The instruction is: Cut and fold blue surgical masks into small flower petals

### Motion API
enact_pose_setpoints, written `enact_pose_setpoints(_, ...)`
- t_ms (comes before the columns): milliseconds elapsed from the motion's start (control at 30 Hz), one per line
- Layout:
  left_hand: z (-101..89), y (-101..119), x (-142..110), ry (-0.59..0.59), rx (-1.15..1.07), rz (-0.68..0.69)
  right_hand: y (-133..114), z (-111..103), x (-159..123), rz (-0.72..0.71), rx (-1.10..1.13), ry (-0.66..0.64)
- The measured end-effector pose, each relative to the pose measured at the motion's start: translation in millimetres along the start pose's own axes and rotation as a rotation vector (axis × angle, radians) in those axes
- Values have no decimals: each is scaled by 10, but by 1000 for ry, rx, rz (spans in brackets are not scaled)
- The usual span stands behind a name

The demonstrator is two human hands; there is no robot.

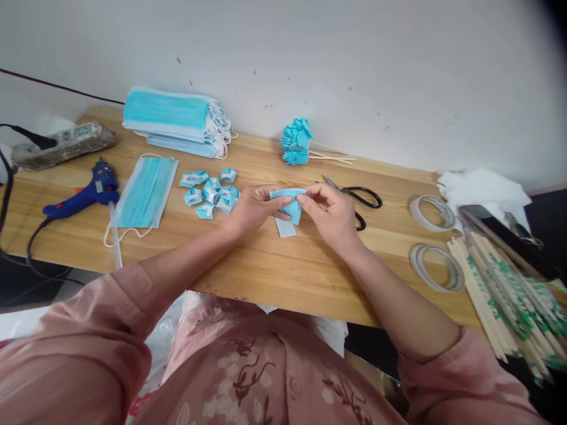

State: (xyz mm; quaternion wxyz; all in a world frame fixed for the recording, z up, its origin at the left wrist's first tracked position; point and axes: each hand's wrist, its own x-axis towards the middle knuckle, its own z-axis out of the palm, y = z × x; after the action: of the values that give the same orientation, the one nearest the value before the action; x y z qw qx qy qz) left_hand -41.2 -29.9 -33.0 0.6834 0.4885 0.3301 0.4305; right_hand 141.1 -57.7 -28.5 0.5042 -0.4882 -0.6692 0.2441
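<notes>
A piece of blue mask fabric (292,210), with a paler strip hanging below it, is held above the middle of the table. My left hand (257,208) pinches its left side, thumb lying across the front. At the upper right corner, my right hand (330,211) grips it between thumb and forefinger. Just left of my left hand lie several small folded blue pieces (211,192) with white showing. Scissors (365,198) with black handles rest behind and partly under my right hand.
A stack of masks (172,121), a single mask (148,192), a blue glue gun (84,195) and a power strip (66,144) are on the left. Blue fabric flowers on sticks (296,141) lie near the wall. Tape rolls (414,212), a phone (509,239) and bundled sticks (491,289) lie right.
</notes>
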Motion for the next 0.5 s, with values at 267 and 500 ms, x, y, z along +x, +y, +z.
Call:
enact_pose_setpoints(267, -1, 0, 8, -19, -14, -28, -30, -8, -16, 37, -18, 23)
enact_pose_setpoints(500, -7, -9, 17, -20, -56, -50, -18, -23, -6, 79, 40, -6)
